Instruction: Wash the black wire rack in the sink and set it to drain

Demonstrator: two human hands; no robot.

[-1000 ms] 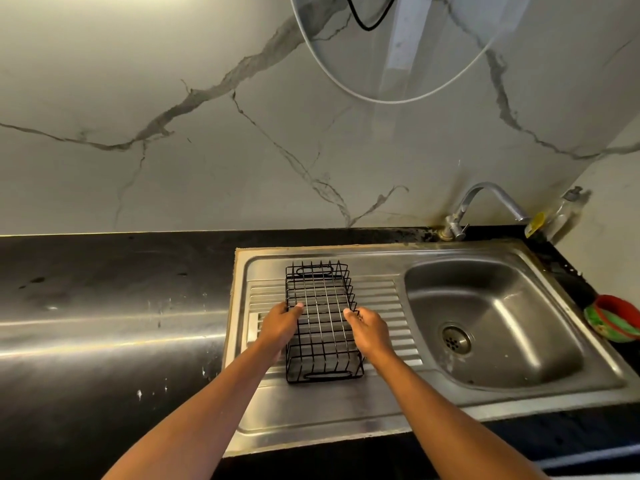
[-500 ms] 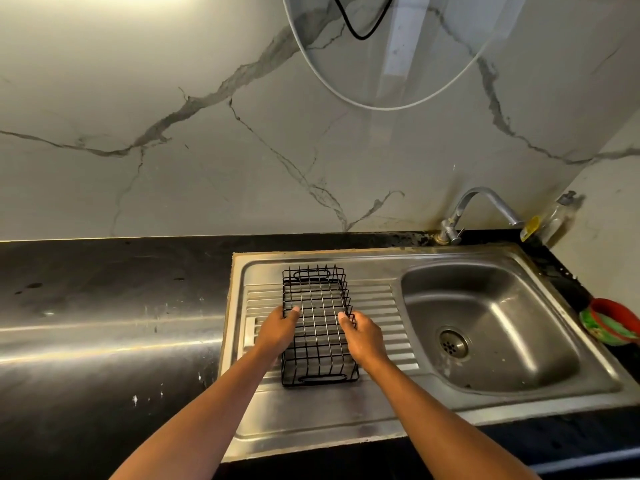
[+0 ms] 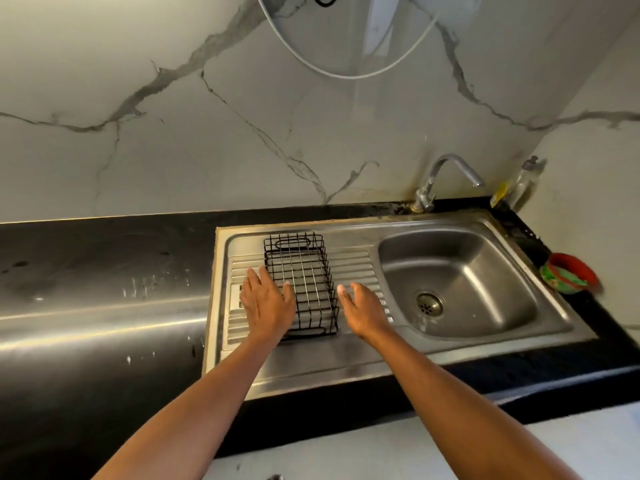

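Left hand: held flat, fingers straight and slightly spread, nothing gripped. It is placed at the left long side of the black wire rack, thumb against or just short of the wire wall; contact cannot be confirmed.

Right hand: loosely opened, fingers relaxed, nothing held. It is positioned just beside the rack's right long side, with a small gap visible.

The rack is seated upright, open side up, on the ribbed drainboard. It sits roughly mid-board, long axis running from the front edge to the back edge, near end closer to the front. It is not in the basin.

Step, as judged: the set-to-drain placement is done and the rack is carried by the board alone. No water is seen running from the tap. Whether the rack is wet cannot be told.

Next move, as judged: both hands are to be drawn straight back without clipping the wire walls. The rack is light and could be skidded along the ribs. Little else appears to be required.

Count:
- hands: 2, both empty
- wire rack: 1
- basin: 1, with 1 drain
- tap: 1, at the back edge between board and basin
- bottle: 1, at the back right corner of the counter
- red-and-green round item: 1, at the counter's right edge; type cannot be told
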